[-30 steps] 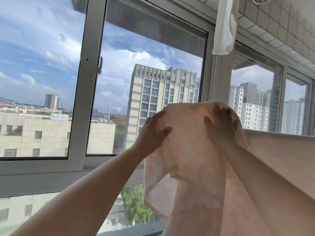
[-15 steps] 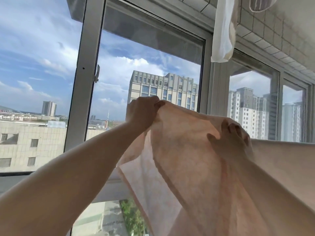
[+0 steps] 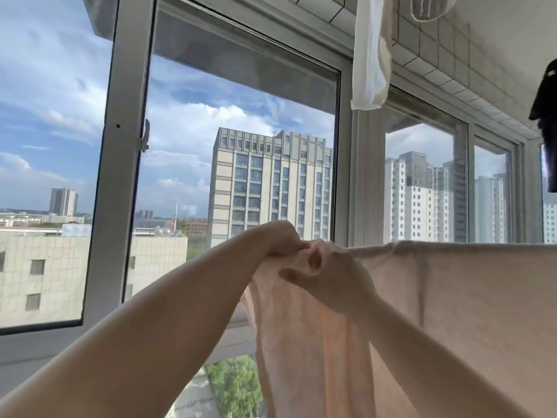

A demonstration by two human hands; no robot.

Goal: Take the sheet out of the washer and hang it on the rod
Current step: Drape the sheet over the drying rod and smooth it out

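Observation:
A pale peach sheet (image 3: 470, 297) hangs in front of the window, its top edge running level from the middle to the right side. The rod under that edge is hidden by the cloth. My left hand (image 3: 283, 239) grips the sheet's bunched left end at the top. My right hand (image 3: 328, 279) holds the same bunch just to the right and a little lower, thumb stretched to the left. Below both hands the loose end of the sheet falls in folds.
Large windows in a grey metal frame (image 3: 120, 176) fill the view, with high-rise buildings outside. A white cloth (image 3: 369, 52) hangs from above at the top middle. A dark garment (image 3: 548, 122) hangs at the right edge. The tiled ceiling (image 3: 452, 55) slopes overhead.
My hands have come together at the sheet's left end, which is now bunched instead of spread wide. The left hand moved right and down. The sheet's top edge now lies straight and level.

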